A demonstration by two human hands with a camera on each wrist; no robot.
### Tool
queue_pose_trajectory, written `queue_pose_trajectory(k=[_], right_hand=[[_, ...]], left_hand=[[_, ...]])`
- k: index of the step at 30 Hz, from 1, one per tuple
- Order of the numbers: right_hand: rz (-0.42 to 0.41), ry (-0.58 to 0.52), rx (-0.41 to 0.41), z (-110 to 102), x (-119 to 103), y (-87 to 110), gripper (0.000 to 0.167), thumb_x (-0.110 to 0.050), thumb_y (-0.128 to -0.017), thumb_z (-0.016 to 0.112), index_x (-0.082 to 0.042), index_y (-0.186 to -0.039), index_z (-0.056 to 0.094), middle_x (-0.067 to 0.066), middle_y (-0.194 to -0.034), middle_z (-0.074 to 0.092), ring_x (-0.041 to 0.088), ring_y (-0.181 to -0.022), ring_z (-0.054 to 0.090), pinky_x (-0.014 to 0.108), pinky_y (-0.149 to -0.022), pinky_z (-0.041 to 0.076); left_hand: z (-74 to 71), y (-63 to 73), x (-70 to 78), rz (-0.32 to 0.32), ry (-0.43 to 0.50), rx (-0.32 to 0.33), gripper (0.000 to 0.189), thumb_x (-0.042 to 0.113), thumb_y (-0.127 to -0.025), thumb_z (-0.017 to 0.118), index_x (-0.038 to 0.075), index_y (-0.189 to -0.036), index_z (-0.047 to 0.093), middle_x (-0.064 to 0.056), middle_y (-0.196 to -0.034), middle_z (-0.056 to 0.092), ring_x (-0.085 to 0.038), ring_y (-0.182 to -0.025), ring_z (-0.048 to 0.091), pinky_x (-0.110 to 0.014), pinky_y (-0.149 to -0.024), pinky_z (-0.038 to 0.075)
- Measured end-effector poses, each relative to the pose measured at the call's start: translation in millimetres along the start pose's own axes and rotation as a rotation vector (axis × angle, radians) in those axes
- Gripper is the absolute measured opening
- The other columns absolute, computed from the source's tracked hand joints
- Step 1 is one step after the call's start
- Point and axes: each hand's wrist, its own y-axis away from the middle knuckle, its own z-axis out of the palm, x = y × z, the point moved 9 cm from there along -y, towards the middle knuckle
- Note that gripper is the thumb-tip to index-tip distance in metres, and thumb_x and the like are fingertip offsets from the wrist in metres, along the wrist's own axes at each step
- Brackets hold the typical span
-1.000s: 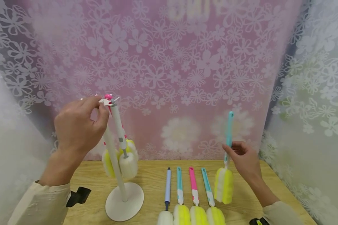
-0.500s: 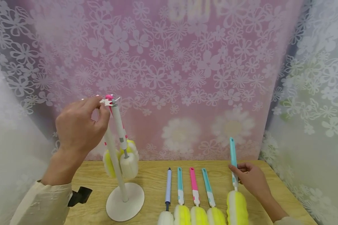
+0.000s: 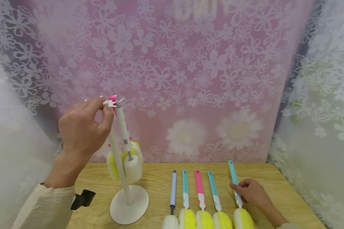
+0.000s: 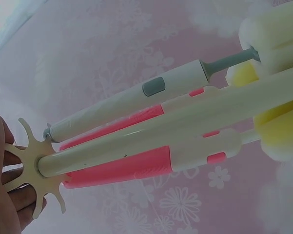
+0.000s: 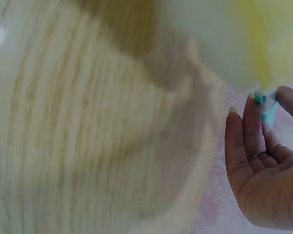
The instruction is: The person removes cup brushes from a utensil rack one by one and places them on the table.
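Observation:
My left hand [image 3: 84,130] grips the hooked top [image 4: 30,168] of a white stand [image 3: 129,211], its fingers behind the hooks in the left wrist view. From the hooks hang a white bottle brush [image 3: 123,127] with a grey button and pink-handled bottle brushes [image 4: 129,168], sponge ends down. My right hand [image 3: 253,194] pinches a teal-handled bottle brush [image 3: 233,173] between thumb and fingers, low over the table at the right end of a row. Whether its yellow and white sponge [image 3: 243,219] touches the table I cannot tell.
Left of the held brush lie a lilac brush [image 3: 173,189], a teal brush [image 3: 185,184], a pink brush [image 3: 199,184] and another teal brush [image 3: 213,184] on the wooden table [image 3: 157,178]. A flowered pink curtain [image 3: 186,79] stands behind.
My right hand has come down toward the table with the teal bottle brush, from raised upright to low beside the row. My left hand keeps its grip on the stand's top.

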Motion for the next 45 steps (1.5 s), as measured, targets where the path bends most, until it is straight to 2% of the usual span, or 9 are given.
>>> queue_pose_trajectory(k=[7, 12, 20, 26, 30, 33, 34, 39, 45], right_hand=[[0.008, 0.084, -0.006, 7.9, 10.9, -5.5, 0.042, -0.046, -0.084, 0.067, -0.005, -0.079, 0.065, 0.005, -0.059, 0.055, 0.015, -0.047, 0.045, 0.031, -0.048, 0.040], [0.022, 0.091, -0.023, 10.3, 16.6, -5.5, 0.042, -0.047, -0.083, 0.067, -0.005, -0.077, 0.065, 0.005, -0.055, 0.052, 0.016, -0.047, 0.046, 0.031, -0.049, 0.040], [0.006, 0.140, -0.027, 12.7, 13.1, -4.7, 0.038, -0.042, -0.083, 0.069, -0.006, -0.073, 0.065, 0.003, -0.054, 0.054, 0.016, -0.047, 0.049, 0.030, -0.049, 0.040], [0.006, 0.164, -0.046, 12.6, 9.5, -1.0, 0.040, -0.043, -0.085, 0.067, -0.004, -0.078, 0.063, 0.004, -0.060, 0.057, 0.018, -0.052, 0.052, 0.031, -0.051, 0.041], [-0.004, 0.174, -0.043, 7.2, 8.1, -1.3, 0.048, -0.048, -0.088, 0.060, 0.000, -0.087, 0.063, 0.004, -0.068, 0.059, 0.018, -0.057, 0.052, 0.032, -0.054, 0.043], [-0.023, 0.172, -0.020, -0.9, 7.9, -4.3, 0.054, -0.051, -0.091, 0.054, 0.002, -0.096, 0.063, 0.003, -0.074, 0.060, 0.017, -0.061, 0.054, 0.034, -0.057, 0.045], [-0.031, 0.164, -0.008, -3.9, 6.5, -4.4, 0.054, -0.050, -0.092, 0.053, 0.003, -0.098, 0.063, 0.003, -0.076, 0.061, 0.017, -0.062, 0.055, 0.035, -0.057, 0.045], [-0.071, 0.121, 0.051, -13.8, -7.0, -3.4, 0.058, -0.052, -0.094, 0.049, 0.003, -0.106, 0.062, 0.003, -0.083, 0.066, 0.019, -0.071, 0.061, 0.034, -0.057, 0.047], [-0.130, 0.088, 0.094, -12.6, -45.2, 2.9, 0.067, -0.062, -0.090, 0.047, 0.000, -0.111, 0.063, 0.003, -0.090, 0.067, 0.021, -0.077, 0.064, 0.033, -0.058, 0.048]], left_hand=[[-0.6, -0.1, 3.6, 0.003, -0.001, 0.002, 0.029, 0.023, -0.087, 0.045, 0.007, -0.087, 0.070, -0.011, -0.071, 0.067, -0.030, -0.054, 0.051, -0.043, -0.048, 0.036], [-0.9, 0.3, 5.4, 0.001, -0.003, 0.003, 0.029, 0.023, -0.086, 0.045, 0.007, -0.086, 0.069, -0.010, -0.067, 0.064, -0.028, -0.052, 0.049, -0.041, -0.047, 0.034], [-1.7, -1.8, 9.4, 0.021, -0.011, 0.002, 0.027, 0.022, -0.087, 0.044, 0.008, -0.083, 0.067, -0.008, -0.060, 0.058, -0.027, -0.050, 0.046, -0.039, -0.045, 0.031], [0.2, -2.6, 12.2, 0.034, -0.027, -0.038, 0.032, 0.024, -0.088, 0.044, 0.004, -0.094, 0.068, -0.010, -0.058, 0.057, -0.028, -0.049, 0.045, -0.040, -0.046, 0.035], [1.8, -3.0, 13.1, 0.032, -0.047, -0.073, 0.036, 0.023, -0.089, 0.044, 0.003, -0.104, 0.070, -0.013, -0.071, 0.067, -0.032, -0.054, 0.052, -0.044, -0.051, 0.041], [2.9, -3.5, 13.6, 0.031, -0.055, -0.092, 0.035, 0.021, -0.089, 0.043, 0.005, -0.100, 0.072, -0.011, -0.087, 0.072, -0.034, -0.062, 0.058, -0.046, -0.056, 0.045], [3.2, -3.6, 13.6, 0.030, -0.057, -0.098, 0.034, 0.021, -0.089, 0.043, 0.005, -0.098, 0.073, -0.010, -0.092, 0.072, -0.035, -0.064, 0.060, -0.046, -0.057, 0.046], [4.1, -3.8, 9.9, 0.023, -0.056, -0.111, 0.035, 0.021, -0.088, 0.044, 0.005, -0.098, 0.074, -0.010, -0.095, 0.072, -0.036, -0.069, 0.063, -0.046, -0.053, 0.046], [2.2, -4.8, -1.5, -0.010, -0.006, -0.127, 0.036, 0.022, -0.086, 0.047, 0.009, -0.102, 0.076, -0.008, -0.097, 0.072, -0.035, -0.073, 0.066, -0.046, -0.049, 0.043]])
